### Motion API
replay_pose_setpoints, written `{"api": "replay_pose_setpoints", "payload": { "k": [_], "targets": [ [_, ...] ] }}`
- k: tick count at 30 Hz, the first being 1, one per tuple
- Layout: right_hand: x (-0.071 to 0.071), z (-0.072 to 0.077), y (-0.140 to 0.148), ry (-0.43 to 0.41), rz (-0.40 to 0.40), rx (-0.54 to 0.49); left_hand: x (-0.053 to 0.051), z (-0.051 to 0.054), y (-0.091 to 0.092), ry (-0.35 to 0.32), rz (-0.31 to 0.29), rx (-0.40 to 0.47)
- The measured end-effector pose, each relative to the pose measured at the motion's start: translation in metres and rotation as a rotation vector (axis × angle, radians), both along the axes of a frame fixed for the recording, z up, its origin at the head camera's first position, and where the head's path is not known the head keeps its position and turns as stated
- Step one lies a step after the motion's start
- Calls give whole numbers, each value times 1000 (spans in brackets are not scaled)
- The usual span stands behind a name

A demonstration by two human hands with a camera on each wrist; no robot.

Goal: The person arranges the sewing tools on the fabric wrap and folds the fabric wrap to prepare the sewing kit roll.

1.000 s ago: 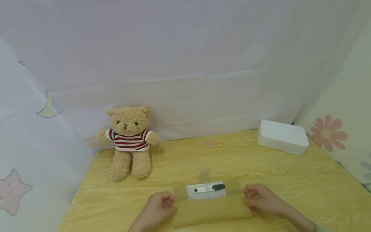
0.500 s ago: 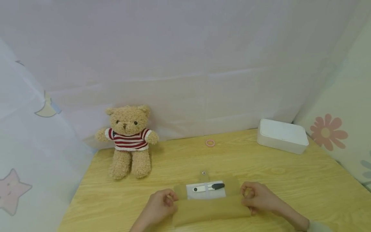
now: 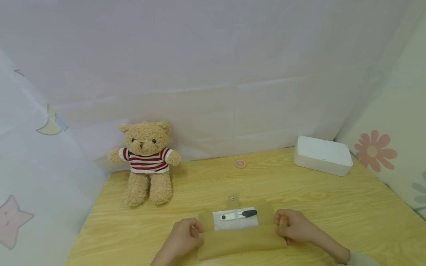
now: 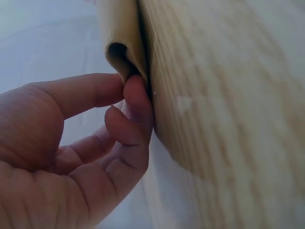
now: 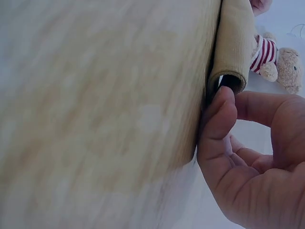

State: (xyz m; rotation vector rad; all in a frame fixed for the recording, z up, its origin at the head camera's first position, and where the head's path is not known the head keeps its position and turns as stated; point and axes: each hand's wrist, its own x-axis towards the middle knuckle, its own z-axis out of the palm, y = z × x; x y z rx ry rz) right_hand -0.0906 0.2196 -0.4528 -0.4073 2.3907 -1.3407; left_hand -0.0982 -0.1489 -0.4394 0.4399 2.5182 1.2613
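A tan fabric pouch [image 3: 241,240] lies on the wooden table, its near part folded over in a loose roll. My left hand [image 3: 184,236] pinches the fold's left end between thumb and fingers. At the right end, my right hand [image 3: 294,226] holds the fold the same way. Both wrist views show the open, hollow end of the rolled fabric [image 4: 121,33] at the fingertips. Above the fold, a white panel [image 3: 217,222] shows, with a small white tool with a black end [image 3: 249,213] under a pale strap. A tab with a metal snap [image 3: 233,198] points away from me.
A teddy bear [image 3: 148,162] in a striped shirt sits at the back left against the pale cloth backdrop. A pink ring [image 3: 240,163] lies near the table's back edge. At the back right stands a white box [image 3: 323,155].
Hands and pouch have hardly moved; both hands keep hold of the fold, which settles slightly. The whole head view has shifted a little.
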Motion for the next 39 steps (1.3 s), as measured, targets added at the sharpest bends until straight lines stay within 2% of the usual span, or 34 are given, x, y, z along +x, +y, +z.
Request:
{"api": "replay_pose_setpoints", "payload": {
  "k": [7,10,13,16,19,21,24,25,27,29,32,35,39],
  "targets": [
    [1,1,-3,-20,-22,17,1,3,4,-1,10,-9],
    [0,1,-3,25,-22,53,1,1,5,-7,5,-6],
    [-1,1,-4,104,-5,71,3,0,7,18,-1,-29],
    [-2,2,-5,177,32,64,5,0,11,108,-16,-108],
    [-1,3,-6,225,63,68,8,0,17,248,-48,-186],
    [-1,3,-7,237,67,78,10,-1,21,376,-97,-180],
    [1,3,-7,245,72,71,11,-4,23,540,-180,-115],
    [2,3,-7,247,73,64,11,-5,23,579,-203,-91],
    [2,2,-7,273,84,59,11,-5,23,614,-236,-69],
    [2,1,-7,316,103,61,12,-4,21,592,-260,-78],
    [0,0,-7,377,139,87,13,0,18,486,-307,-117],
    [-4,2,-8,347,176,104,14,4,15,371,-331,-161],
    [-10,7,-11,279,224,112,15,6,13,313,-333,-176]
  ]
}}
